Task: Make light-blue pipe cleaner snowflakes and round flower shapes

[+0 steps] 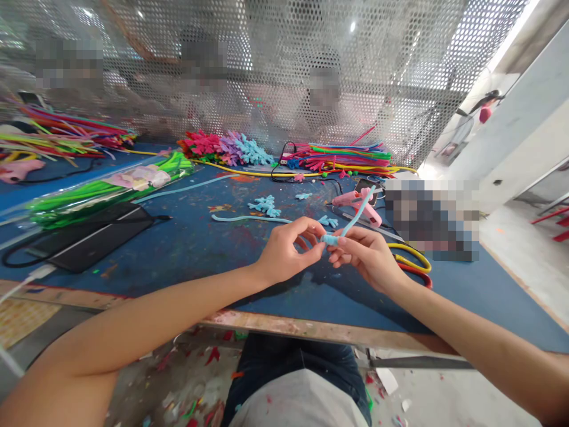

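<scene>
Head view: above the tabletop [186, 249], the left hand [287, 250] and right hand [370, 255] pinch the blue stem [359, 212] between them, near blue sprigs [265, 206]; a short coil [329, 239] is formed, the raised tail apparently still unwound.

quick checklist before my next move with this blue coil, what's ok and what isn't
1. Light blue coil gripped: ok, held between left hand and right hand.
2. Upright tail clear of the pink glue gun: cannot tell, they overlap in this view.
3. Glue gun's heat: cannot tell.
4. Space just beyond the hands free: not ok, a small branched piece lies there.
5. Scissors nearby: ok, beside the right wrist.
</scene>
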The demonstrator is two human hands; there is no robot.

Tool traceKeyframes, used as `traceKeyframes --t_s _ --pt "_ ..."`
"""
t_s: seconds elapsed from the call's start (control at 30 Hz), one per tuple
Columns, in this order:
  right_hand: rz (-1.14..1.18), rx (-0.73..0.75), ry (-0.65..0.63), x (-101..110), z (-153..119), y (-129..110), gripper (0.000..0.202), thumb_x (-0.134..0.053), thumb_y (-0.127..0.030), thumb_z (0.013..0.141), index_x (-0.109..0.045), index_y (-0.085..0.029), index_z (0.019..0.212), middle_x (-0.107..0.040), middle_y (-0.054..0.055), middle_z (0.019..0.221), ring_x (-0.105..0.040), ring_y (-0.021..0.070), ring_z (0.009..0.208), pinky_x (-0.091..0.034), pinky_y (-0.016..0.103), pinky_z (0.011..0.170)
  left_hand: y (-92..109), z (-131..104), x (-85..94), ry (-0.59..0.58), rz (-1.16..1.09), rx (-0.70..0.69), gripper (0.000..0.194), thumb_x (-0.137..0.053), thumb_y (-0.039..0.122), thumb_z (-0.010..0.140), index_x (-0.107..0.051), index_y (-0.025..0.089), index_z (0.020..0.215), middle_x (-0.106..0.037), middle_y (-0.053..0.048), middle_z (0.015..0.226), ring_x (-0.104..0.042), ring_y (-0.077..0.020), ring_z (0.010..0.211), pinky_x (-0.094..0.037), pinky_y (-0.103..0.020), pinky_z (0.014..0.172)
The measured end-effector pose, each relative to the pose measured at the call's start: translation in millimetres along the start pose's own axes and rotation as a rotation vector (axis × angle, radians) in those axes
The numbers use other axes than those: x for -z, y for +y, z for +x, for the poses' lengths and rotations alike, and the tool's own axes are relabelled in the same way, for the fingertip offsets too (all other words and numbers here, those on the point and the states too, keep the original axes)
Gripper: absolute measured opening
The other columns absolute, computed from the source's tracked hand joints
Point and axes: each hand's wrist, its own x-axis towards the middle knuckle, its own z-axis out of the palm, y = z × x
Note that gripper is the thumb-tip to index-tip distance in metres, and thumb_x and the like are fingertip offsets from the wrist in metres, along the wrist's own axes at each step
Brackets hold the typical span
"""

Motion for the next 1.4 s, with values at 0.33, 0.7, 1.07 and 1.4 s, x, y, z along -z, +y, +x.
traceKeyframes --t_s 0.33,0.7,1.07,1.4 --pt "0.062 -0.031 -0.018 -2 0 0 0.016 -0.067 -0.026 0.073 -0.066 -0.015 0.084 -0.068 0.004 0.072 -0.066 0.0141 0.062 -0.055 0.026 0.057 1 0 0.0 0.009 0.015 0.014 0.016 -0.057 0.016 0.073 -0.056 0.017 0.09 -0.062 0.001 0.078 -0.06 -0.0085 0.067 -0.049 -0.018 0.059" --pt "0.043 -0.046 -0.01 -1 0 2 0.015 -0.067 -0.028 0.073 -0.064 -0.015 0.077 -0.067 0.003 0.068 -0.064 0.0132 0.06 -0.053 0.025 0.057 2 0 -0.4 0.009 0.042 0.026 0.016 -0.058 0.017 0.072 -0.056 0.017 0.088 -0.062 0.002 0.079 -0.059 -0.008 0.065 -0.047 -0.017 0.058" --pt "0.225 -0.06 0.071 1 4 -2 0.022 -0.061 -0.033 0.077 -0.059 -0.02 0.095 -0.057 -0.003 0.067 -0.048 0.0053 0.046 -0.041 0.018 0.043 3 0 0.8 0.011 0.025 0.031 0.013 -0.059 0.018 0.072 -0.057 0.017 0.085 -0.061 0.002 0.074 -0.058 -0.0075 0.062 -0.047 -0.018 0.058" --pt "0.299 0.026 0.079 11 8 -19 0.012 -0.055 -0.038 0.08 -0.057 -0.029 0.088 -0.06 -0.005 0.091 -0.036 0.0048 0.048 -0.037 0.017 0.043 -6 8 -4.9 -0.276 -0.798 0.515 0.024 -0.067 0.026 0.068 -0.05 0.015 0.08 -0.063 -0.002 0.075 -0.063 -0.0131 0.066 -0.052 -0.025 0.061"
